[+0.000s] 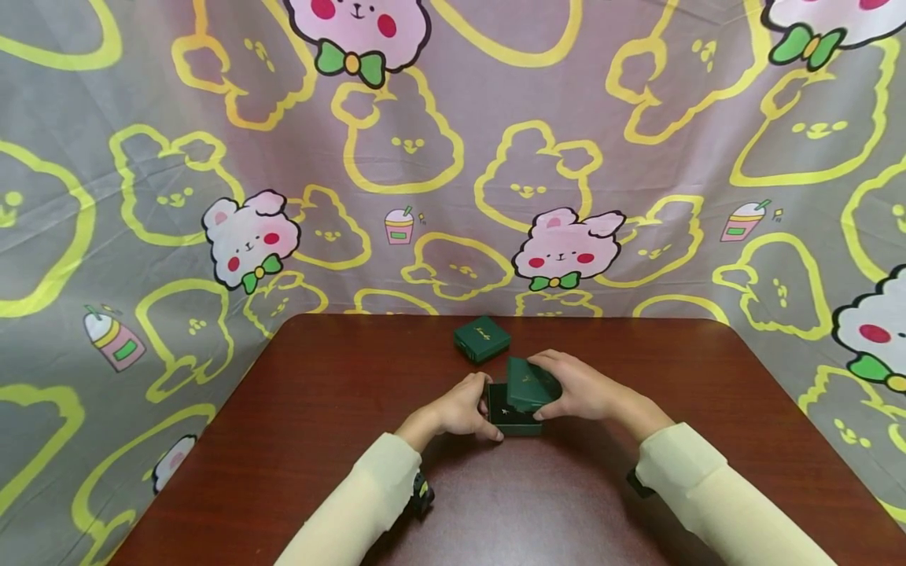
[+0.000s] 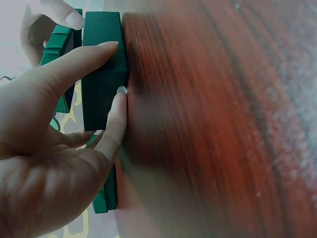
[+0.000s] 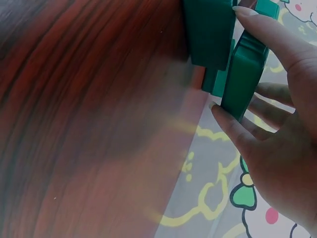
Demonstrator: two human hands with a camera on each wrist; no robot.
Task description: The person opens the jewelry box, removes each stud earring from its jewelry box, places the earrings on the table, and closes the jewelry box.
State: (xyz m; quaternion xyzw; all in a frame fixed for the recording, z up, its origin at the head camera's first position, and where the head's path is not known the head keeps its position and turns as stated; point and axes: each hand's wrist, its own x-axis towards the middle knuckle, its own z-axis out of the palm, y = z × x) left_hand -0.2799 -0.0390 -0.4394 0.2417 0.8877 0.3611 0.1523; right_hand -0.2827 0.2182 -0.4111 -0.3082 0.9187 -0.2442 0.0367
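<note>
A square dark green jewelry box base (image 1: 520,430) sits on the table, its black insert bearing a small shiny piece of jewelry (image 1: 505,411). My left hand (image 1: 456,405) grips the base's left side; in the left wrist view the thumb (image 2: 101,52) lies on one wall of the base (image 2: 99,101) and a fingertip touches the adjoining wall. My right hand (image 1: 580,385) holds the green lid (image 1: 525,381) between thumb and fingers. Tilted, the lid overlaps the base's back right part. In the right wrist view, the lid (image 3: 245,69) slants beside the base (image 3: 210,32).
A second green box (image 1: 481,334), closed and with gold lettering on top, stands just behind, near the far edge of the brown wooden table (image 1: 340,369). A patterned cloth (image 1: 453,212) hangs behind the table and along its sides.
</note>
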